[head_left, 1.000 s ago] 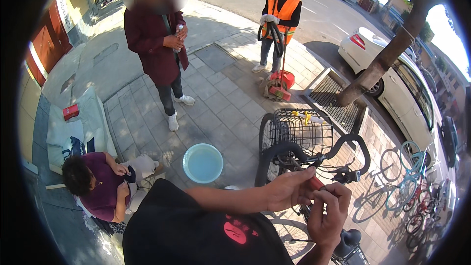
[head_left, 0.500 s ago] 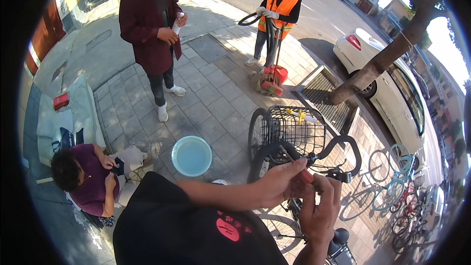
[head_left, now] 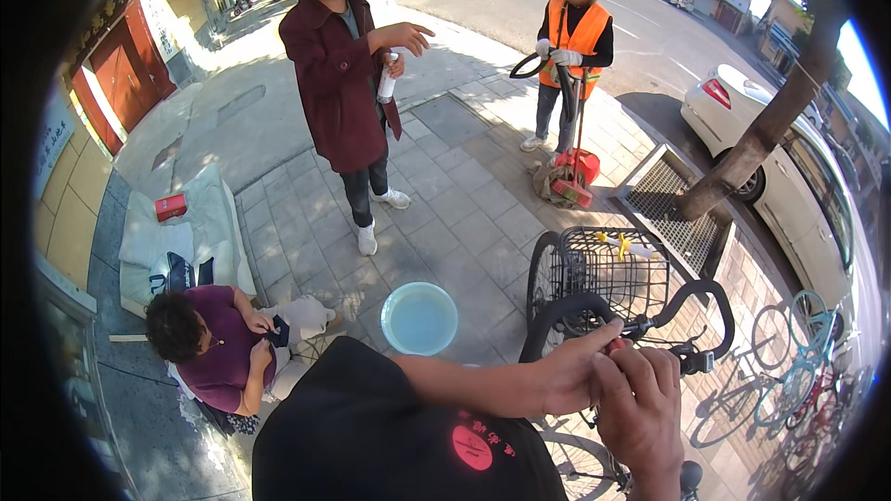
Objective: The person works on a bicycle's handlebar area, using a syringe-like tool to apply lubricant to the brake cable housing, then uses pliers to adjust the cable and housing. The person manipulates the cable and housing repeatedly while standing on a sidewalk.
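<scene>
My left hand (head_left: 571,376) is closed on a small red object (head_left: 617,345), seemingly a tool handle, mostly hidden by my fingers. My right hand (head_left: 640,408) curls over it from the right, touching my left. Both are just below and in front of the curved black handlebar (head_left: 694,291) of a bicycle with a black wire basket (head_left: 603,269); a yellow item (head_left: 613,243) lies in that basket. The dark cloth (head_left: 371,417) of my clothing fills the lower centre.
A person in maroon (head_left: 329,102) stands holding a white bottle; another in an orange vest (head_left: 575,32) holds a long-handled red tool. A seated person (head_left: 209,353) is at left, beside a blue basin (head_left: 419,318). A tree (head_left: 752,144), white car (head_left: 817,204) and bicycles (head_left: 798,362) line the right.
The scene has shifted right and down in the picture. The person in maroon has raised a hand, finger pointing. My right fingers now cover more of the red object.
</scene>
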A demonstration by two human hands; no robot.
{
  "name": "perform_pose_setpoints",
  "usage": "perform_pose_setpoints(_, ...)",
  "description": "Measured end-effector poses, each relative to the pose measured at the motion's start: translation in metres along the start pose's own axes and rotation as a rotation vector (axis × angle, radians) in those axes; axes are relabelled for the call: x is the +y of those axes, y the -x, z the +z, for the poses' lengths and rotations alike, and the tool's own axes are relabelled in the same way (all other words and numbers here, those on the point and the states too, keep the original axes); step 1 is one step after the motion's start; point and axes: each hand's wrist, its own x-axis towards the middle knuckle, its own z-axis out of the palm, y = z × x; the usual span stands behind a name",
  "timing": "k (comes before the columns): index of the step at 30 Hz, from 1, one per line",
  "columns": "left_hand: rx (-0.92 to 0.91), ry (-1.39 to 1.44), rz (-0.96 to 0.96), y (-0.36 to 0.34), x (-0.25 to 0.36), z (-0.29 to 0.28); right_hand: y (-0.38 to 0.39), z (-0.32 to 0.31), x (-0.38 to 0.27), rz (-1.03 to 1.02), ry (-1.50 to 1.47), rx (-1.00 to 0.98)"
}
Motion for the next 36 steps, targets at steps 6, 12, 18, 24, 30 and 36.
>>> perform_pose_setpoints(6, 0.013, -0.024, 0.077, -0.001, -0.002, 0.003, 0.002, 0.008, -0.004, 0.134, -0.023, 0.161)
perform_pose_setpoints(12, 0.069, -0.058, 0.168, 0.0, -0.005, 0.002, 0.003, 0.006, 0.002, 0.149, 0.026, 0.068)
perform_pose_setpoints(18, 0.139, -0.03, 0.11, -0.002, -0.006, 0.008, -0.001, -0.005, 0.003, -0.019, 0.025, -0.038)
perform_pose_setpoints(24, 0.142, -0.044, 0.041, -0.003, -0.005, 0.003, -0.003, -0.002, 0.002, -0.188, -0.018, -0.107)
perform_pose_setpoints(30, 0.046, 0.0, -0.036, 0.007, 0.007, 0.005, 0.003, -0.008, 0.001, -0.085, -0.095, -0.011)
perform_pose_setpoints(36, -0.122, -0.142, -0.219, 0.027, 0.007, 0.02, 0.035, 0.028, 0.018, 1.067, -0.983, 0.366)
